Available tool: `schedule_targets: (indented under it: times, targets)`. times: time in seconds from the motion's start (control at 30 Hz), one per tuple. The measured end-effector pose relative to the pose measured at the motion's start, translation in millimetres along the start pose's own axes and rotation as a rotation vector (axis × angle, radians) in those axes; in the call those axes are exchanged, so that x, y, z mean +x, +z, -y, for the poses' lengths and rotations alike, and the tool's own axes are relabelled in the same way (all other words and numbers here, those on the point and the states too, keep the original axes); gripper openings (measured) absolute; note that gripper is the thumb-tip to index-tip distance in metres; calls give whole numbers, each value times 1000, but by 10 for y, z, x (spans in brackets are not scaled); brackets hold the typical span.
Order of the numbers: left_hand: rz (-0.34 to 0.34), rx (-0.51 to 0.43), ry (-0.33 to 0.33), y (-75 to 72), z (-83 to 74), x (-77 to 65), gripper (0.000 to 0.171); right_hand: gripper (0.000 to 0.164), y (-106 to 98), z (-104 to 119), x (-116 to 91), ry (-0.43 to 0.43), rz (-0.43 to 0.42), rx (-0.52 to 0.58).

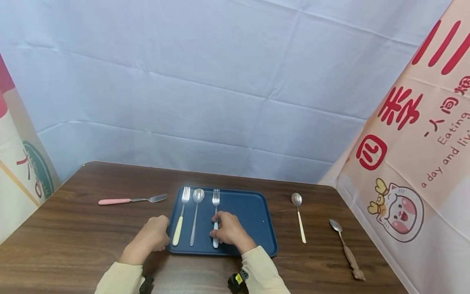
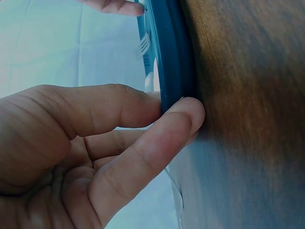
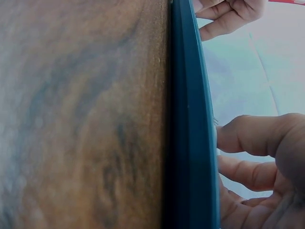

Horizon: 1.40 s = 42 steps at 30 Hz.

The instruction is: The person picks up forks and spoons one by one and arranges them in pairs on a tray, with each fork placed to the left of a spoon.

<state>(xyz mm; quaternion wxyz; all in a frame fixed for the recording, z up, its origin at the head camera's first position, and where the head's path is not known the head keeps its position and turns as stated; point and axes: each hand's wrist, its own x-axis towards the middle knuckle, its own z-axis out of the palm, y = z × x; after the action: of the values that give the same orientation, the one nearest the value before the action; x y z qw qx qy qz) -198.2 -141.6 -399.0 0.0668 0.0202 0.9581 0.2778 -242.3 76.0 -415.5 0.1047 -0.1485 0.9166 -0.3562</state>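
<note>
A blue tray [image 1: 244, 220] lies on the table. My left hand [image 1: 152, 234] pinches its near left rim, thumb and finger on either side in the left wrist view. On the tray, side by side, lie a fork with a pale yellow handle [image 1: 178, 232], a metal spoon [image 1: 194, 222] and a fork with a light blue handle [image 1: 216, 243]. Over that last fork is my right hand [image 1: 231, 230], its curled thumb and fingers at the handle. In the right wrist view the tray's wall [image 3: 193, 143] hides the fork handle and the fingertips' contact with it.
Left of the tray lies a pink-handled fork [image 1: 114, 201]. To the right are a spoon with a cream handle [image 1: 301, 224] and a spoon with a brown figured handle [image 1: 349, 253]. A pale cloth [image 1: 205, 94] hangs behind the wooden table [image 1: 73, 232].
</note>
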Motion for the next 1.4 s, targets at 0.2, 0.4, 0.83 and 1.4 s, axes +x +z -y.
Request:
schedule_targets:
  times: [0.2, 0.4, 0.83, 1.4]
  targets:
    - [3, 3, -2, -4, -1, -5, 11, 32, 7, -2, 8, -6, 7, -1]
    - [-3, -3, 8, -1, -7, -7, 11, 32, 6, -8, 13, -8, 12, -2]
    - [1, 11, -1, -14, -10, -11, 11, 37, -84, 113, -36, -84, 25, -225]
    - [9, 3, 13, 0, -5, 5, 11, 32, -137, 191, -63, -81, 82, -349]
